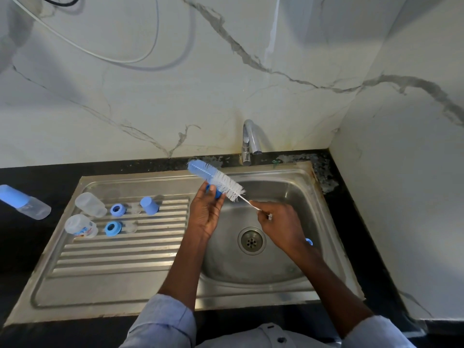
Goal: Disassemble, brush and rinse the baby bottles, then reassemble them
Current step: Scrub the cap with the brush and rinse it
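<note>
My right hand grips the thin handle of a blue and white bottle brush above the sink basin. My left hand holds a small blue bottle part against the bristles. On the drainboard lie two clear bottle bodies, two blue collar rings, two clear teats and a blue cap. A whole capped bottle lies on the black counter at the far left.
A chrome tap stands behind the basin, no water running. The drain sits mid-basin, and a blue object peeks out behind my right wrist. A marble wall closes the back and the right side.
</note>
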Motion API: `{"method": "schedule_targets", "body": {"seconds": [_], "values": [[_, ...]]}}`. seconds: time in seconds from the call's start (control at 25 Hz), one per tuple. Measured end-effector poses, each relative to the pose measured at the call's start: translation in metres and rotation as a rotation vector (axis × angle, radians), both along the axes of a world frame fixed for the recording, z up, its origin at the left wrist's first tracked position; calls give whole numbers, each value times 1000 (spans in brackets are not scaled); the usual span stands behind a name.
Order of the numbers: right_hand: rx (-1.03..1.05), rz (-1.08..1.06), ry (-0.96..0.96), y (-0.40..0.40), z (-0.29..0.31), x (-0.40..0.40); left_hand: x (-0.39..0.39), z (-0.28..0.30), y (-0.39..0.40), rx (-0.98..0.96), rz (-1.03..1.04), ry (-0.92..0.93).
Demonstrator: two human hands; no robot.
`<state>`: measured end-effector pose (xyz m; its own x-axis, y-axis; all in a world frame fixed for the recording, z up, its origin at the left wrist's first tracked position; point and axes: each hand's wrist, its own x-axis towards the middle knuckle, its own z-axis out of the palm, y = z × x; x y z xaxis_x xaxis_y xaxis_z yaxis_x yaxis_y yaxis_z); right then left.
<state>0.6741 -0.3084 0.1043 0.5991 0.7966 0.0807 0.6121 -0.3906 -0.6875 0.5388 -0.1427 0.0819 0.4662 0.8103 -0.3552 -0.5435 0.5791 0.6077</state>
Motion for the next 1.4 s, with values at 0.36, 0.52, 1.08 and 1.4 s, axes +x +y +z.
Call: {"method": "schedule_targets", "body": {"seconds": [0.36, 0.52, 1.08, 1.4], "values": [[-25, -26, 5, -1, 3, 1, -3, -10, 0, 169, -102, 150], [-86, -25, 41, -1, 5, 2, -2, -7, -5, 209, -102, 177], [15, -94, -47, 2, 17, -5, 11, 5, -15, -113, -82, -30], [48, -127, -215, 3, 19, -7, 10, 7, -10, 1, -104, 26]]}}
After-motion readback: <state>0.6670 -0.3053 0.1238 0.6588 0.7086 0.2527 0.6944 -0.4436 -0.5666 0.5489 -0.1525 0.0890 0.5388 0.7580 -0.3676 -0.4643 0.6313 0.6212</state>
